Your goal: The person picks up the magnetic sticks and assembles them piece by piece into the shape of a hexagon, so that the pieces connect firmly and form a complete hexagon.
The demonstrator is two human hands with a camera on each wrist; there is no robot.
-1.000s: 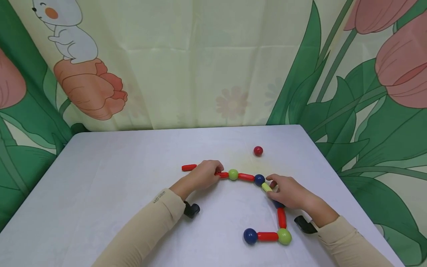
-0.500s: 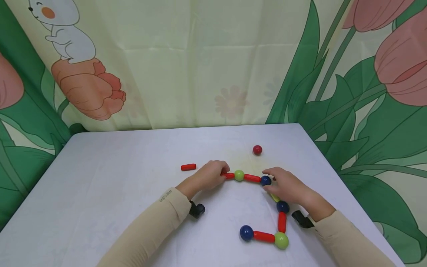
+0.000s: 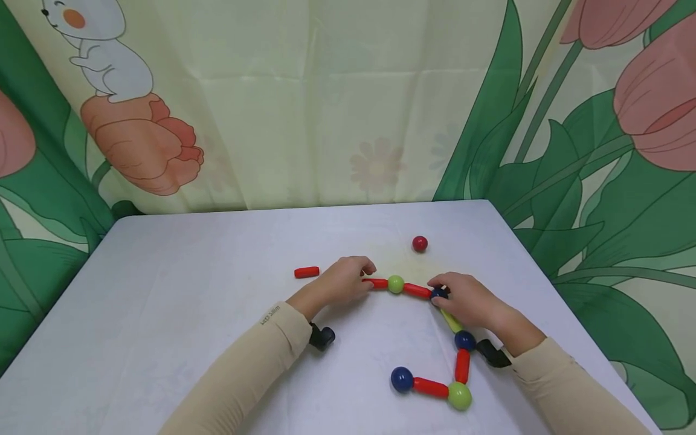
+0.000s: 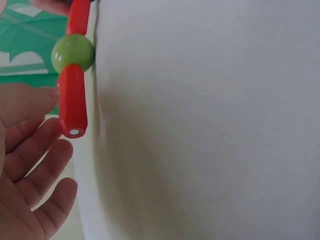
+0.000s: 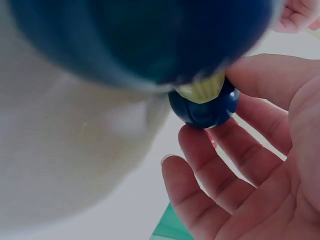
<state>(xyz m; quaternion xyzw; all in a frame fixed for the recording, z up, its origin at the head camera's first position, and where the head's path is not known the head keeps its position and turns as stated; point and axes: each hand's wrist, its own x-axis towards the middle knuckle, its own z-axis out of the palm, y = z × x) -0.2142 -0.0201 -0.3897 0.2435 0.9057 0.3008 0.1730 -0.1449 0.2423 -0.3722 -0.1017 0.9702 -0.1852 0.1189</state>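
Note:
A bent chain of coloured balls and rods lies on the white table (image 3: 217, 338). At its upper left end, my left hand (image 3: 339, 281) has its thumb touching a red rod (image 4: 73, 102), with the other fingers spread apart from it. A green ball (image 3: 396, 284) joins that rod to another red rod (image 3: 417, 291). My right hand (image 3: 467, 299) pinches a blue ball (image 5: 205, 112), thumb on one side and fingers on the other. From there a yellow-green rod (image 3: 451, 321) leads to a second blue ball (image 3: 464, 340).
The chain continues through a red rod (image 3: 462, 366), a green ball (image 3: 460, 396) and another red rod (image 3: 431, 388) to a blue end ball (image 3: 402, 379). A loose red rod (image 3: 307, 272) and a red ball (image 3: 420, 243) lie farther back. A printed curtain (image 3: 283, 121) hangs behind.
Both upper segments have shifted slightly right. My right hand has gone from the yellow-green rod to the blue ball above it. My left index finger has lifted off the red rod.

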